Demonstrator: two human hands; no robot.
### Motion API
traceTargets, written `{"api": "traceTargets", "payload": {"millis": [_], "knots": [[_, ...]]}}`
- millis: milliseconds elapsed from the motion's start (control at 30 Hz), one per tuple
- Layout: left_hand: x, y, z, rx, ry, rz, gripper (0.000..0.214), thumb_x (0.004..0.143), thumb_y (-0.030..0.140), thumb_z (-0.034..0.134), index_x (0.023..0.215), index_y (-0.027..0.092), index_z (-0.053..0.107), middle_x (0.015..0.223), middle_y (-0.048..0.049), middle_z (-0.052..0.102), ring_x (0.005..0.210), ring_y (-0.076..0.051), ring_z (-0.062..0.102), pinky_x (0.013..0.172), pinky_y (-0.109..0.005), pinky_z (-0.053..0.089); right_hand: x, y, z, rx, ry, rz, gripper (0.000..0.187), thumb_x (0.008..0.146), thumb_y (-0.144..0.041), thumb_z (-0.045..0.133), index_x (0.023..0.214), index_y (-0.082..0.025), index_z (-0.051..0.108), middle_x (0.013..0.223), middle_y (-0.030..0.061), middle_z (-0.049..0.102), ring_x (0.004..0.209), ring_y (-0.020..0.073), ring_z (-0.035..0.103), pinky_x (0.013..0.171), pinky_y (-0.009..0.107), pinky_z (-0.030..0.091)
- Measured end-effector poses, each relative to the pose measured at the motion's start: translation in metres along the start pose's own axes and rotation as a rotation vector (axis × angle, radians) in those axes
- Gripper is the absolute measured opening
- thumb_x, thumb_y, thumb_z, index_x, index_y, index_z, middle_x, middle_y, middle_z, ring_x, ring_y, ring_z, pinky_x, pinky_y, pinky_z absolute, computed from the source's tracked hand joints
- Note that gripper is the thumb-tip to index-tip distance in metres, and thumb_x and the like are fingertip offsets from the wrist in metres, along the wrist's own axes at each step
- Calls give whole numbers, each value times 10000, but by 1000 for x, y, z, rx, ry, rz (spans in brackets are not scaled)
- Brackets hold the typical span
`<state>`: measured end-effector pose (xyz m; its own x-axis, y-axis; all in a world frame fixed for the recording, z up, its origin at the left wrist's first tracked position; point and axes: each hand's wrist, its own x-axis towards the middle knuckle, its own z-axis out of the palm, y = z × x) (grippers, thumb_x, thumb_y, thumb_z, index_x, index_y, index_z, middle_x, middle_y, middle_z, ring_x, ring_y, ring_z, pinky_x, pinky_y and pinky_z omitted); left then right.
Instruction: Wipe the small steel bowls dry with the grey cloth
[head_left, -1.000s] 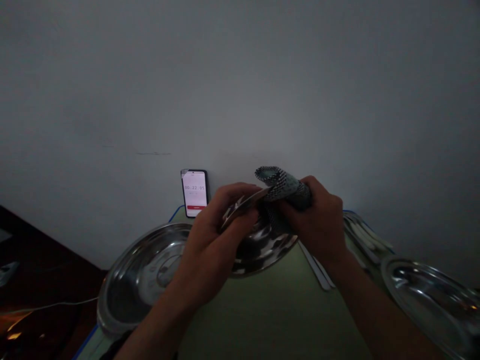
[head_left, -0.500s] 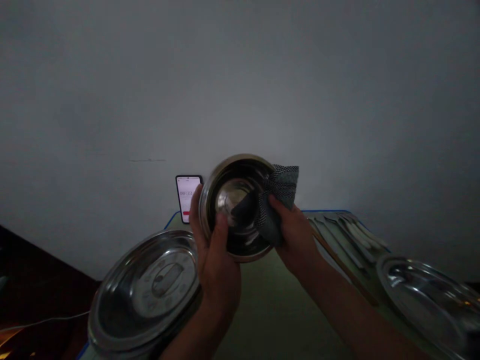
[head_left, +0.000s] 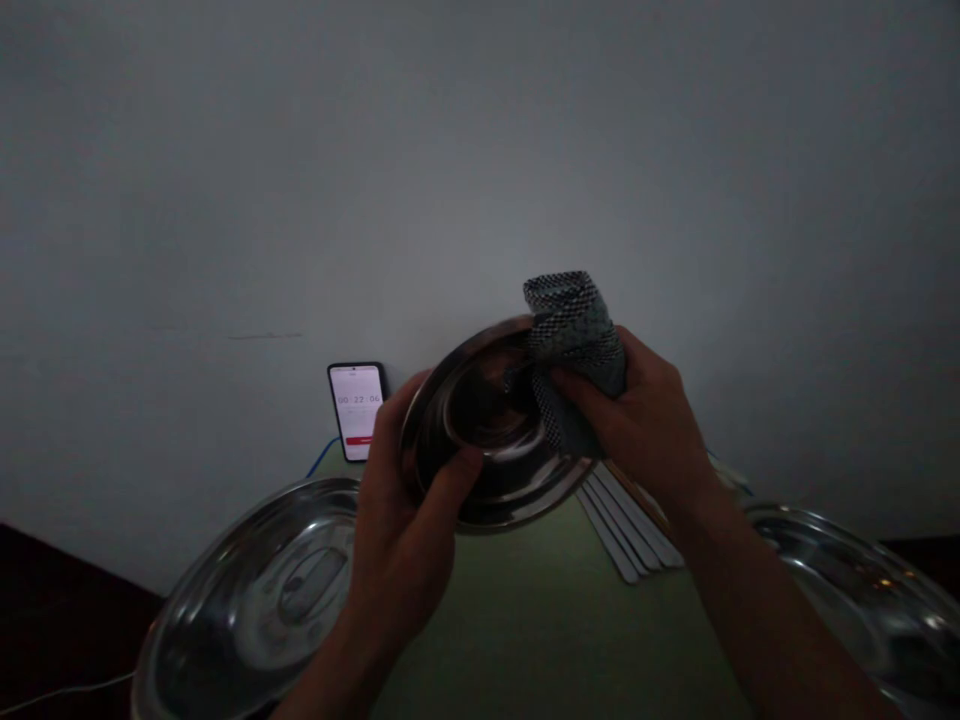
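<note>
My left hand (head_left: 405, 530) pinching a steel bowl (head_left: 514, 485), my right hand (head_left: 652, 415) pinching cloth (head_left: 574, 325) over its right rim, tabletop (head_left: 517, 620) stretching below it

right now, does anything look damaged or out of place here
One thing: a thin dark line marks the otherwise plain wall, up and left of the phone. Crack or scuff, I can't tell. The bowl is tilted, but the left hand grips it, so that isn't odd. No spill shows.
</note>
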<state>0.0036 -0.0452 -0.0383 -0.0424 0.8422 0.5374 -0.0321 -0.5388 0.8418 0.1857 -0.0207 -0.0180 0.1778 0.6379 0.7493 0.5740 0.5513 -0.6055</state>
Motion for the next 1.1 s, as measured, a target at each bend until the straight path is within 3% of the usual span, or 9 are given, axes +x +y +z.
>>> {"api": "traceTargets", "payload": {"millis": [133,267,433,600,767,900,1000,1100], "knots": [[16,12,0,-28,-92,16,357,795,182,624,1087,379,570,992,86,678,866,-111,647,706,-175,527,2,-6,-3,-89,48,-59,155,765,-310,644,888,-218,621,778,-19,654,688,154,584,628,274,464],[38,17,-3,96,-215,-27,207,813,246,596,1012,283,635,856,29,697,711,-134,653,573,-196,505,-1,-7,-3,-190,-14,-113,160,784,-303,623,931,-242,613,743,-22,652,627,144,582,584,256,453],[43,8,1,305,-378,-7,269,839,195,511,1086,215,615,983,-33,684,806,-170,633,709,-284,512,-4,-3,3,-298,-194,-229,194,762,-171,587,934,-259,602,732,-32,666,612,135,605,582,238,443],[34,8,8,456,-435,78,370,805,82,463,1127,215,589,1053,-53,651,891,-185,618,814,-344,495,-8,6,13,-286,-213,-195,180,724,-150,585,882,-235,587,733,-23,676,655,148,630,587,236,436],[37,6,7,421,-359,94,312,807,122,523,1060,247,655,1027,-35,684,912,-199,636,863,-371,483,-12,17,27,-85,-114,-42,235,691,-136,604,905,-232,607,767,-32,689,667,138,617,611,245,449],[43,-1,1,141,-281,-32,191,811,215,594,968,259,694,953,1,712,890,-172,650,821,-310,501,-12,27,37,122,-35,133,177,706,-266,672,866,-200,635,751,-19,682,684,144,596,633,267,461],[45,-6,4,-115,-55,-98,184,778,238,640,956,266,680,910,23,711,858,-164,660,789,-296,523,-11,27,43,410,80,315,252,699,-368,695,872,-189,654,818,1,697,743,163,612,699,311,487],[42,-11,14,-264,190,-91,239,803,255,596,1039,269,624,1006,13,683,960,-191,644,852,-338,521,-13,17,51,833,152,553,303,710,-370,690,961,-207,649,947,14,708,800,171,644,762,346,511]]}}
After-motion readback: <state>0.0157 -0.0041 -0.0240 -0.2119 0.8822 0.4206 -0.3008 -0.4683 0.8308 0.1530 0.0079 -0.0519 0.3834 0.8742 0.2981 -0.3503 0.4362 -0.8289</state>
